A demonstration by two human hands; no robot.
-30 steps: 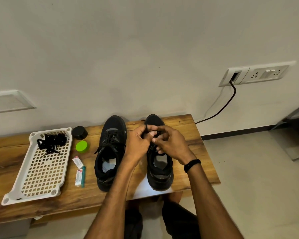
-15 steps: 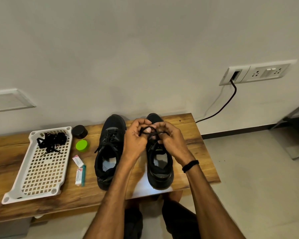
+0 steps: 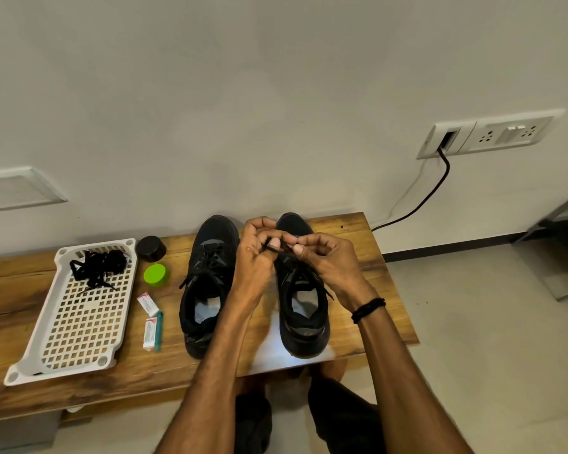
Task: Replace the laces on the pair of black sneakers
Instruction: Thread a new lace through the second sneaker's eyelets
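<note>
Two black sneakers stand side by side on a wooden bench (image 3: 368, 257), toes toward the wall. The left sneaker (image 3: 207, 286) has a lace threaded through it, with one end trailing out to its left. Above the right sneaker (image 3: 304, 306) both my hands are raised. My left hand (image 3: 254, 257) and my right hand (image 3: 325, 257) each pinch a black lace (image 3: 281, 250) stretched short between my fingertips over the shoe's eyelets. A bundle of loose black laces (image 3: 97, 267) lies at the far end of a white perforated tray (image 3: 79, 326).
Between tray and shoes sit a black round lid (image 3: 151, 248), a green cap (image 3: 155, 274), two small white-and-pink packets (image 3: 147, 303) and a teal stick (image 3: 159, 329). A black cable (image 3: 423, 198) runs from a wall socket (image 3: 486, 134) down behind the bench. My knees are below the bench's front edge.
My hands have lifted slightly off the right sneaker and drawn the lace taut between them; the right hand has shifted a little to the right. Nothing else has moved.
</note>
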